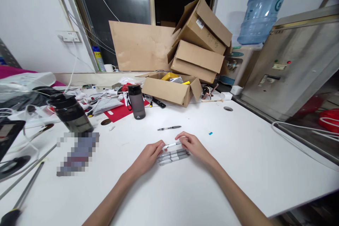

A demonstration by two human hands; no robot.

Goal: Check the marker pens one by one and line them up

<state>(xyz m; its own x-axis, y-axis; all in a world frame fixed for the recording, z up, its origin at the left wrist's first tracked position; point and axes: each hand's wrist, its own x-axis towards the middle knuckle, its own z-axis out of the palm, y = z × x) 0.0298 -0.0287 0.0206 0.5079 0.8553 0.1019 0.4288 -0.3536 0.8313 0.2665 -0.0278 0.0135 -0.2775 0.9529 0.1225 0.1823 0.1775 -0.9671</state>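
My left hand [149, 155] and my right hand [192, 144] meet over the white table [238, 155] and pinch the two ends of one pen [171, 145], held just above the surface. Beneath it a small row of pens [173, 156] lies side by side between my hands, touching my fingers. One more pen [169, 128] lies alone on the table a little farther away.
A dark water bottle [136, 101] and a larger dark jug [70, 113] stand at the left. An open cardboard box [172, 88] sits behind, with more boxes [201, 39] stacked above. Cables and clutter cover the far left; a water dispenser bottle [261, 14] stands at the right.
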